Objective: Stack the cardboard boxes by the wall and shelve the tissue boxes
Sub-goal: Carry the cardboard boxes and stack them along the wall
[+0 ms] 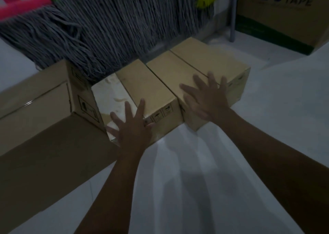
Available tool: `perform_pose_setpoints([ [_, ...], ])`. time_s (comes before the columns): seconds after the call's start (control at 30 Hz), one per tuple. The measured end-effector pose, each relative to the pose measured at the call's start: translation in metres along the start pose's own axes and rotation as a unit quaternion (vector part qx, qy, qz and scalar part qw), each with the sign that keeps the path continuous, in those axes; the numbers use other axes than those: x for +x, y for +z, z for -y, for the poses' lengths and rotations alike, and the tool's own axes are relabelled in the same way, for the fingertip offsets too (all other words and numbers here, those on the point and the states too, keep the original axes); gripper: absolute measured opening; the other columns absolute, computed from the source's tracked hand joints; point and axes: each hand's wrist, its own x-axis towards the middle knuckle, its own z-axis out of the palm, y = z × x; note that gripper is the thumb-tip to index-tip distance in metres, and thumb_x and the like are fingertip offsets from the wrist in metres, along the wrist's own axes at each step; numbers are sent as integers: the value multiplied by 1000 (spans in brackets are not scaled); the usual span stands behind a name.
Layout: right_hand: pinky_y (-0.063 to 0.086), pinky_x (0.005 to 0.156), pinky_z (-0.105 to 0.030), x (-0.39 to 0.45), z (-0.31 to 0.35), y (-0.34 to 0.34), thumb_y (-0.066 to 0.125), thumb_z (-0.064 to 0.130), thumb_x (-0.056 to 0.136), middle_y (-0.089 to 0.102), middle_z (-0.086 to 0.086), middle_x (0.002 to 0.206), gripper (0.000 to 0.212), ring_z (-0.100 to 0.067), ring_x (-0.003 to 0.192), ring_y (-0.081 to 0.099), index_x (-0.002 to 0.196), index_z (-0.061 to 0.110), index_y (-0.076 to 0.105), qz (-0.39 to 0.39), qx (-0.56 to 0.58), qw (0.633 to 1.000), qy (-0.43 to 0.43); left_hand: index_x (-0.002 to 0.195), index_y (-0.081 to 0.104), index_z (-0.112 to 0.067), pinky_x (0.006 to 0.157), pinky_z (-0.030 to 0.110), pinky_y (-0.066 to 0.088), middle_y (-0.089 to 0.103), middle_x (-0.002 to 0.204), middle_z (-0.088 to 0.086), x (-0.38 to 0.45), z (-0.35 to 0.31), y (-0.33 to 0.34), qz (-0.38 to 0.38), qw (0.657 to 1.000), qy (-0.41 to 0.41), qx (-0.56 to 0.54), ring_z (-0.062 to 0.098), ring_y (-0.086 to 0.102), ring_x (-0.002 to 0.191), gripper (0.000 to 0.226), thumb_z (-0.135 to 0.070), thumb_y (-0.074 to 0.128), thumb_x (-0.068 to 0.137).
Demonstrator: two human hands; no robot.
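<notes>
Two brown cardboard boxes lie side by side on the white floor below hanging mops. My left hand has its fingers spread and straight over the near end of the left box. Over the near top of the right box my right hand is also spread flat and is blurred; whether either hand touches its box I cannot tell. A larger cardboard box stands at the left, with a broad cardboard flap in front of it. No tissue boxes are in view.
Grey mop heads hang over the boxes' far ends, with pink, green and yellow cleaning tools above. A big "ABC TAPE" carton stands at the back right beside a grey pole. White floor lies in front.
</notes>
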Motion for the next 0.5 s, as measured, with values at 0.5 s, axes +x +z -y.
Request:
perform_pose_setpoints([
  [0.5, -8, 111, -73, 59, 21, 6, 17, 58, 102, 10, 3, 166, 47, -44, 151, -4, 149, 55, 23, -7, -7, 1000, -13, 155, -8, -57, 115, 75, 8, -6, 171, -4, 16, 7, 5, -3, 1000, 10, 5, 50, -6, 152, 80, -66, 46, 96],
])
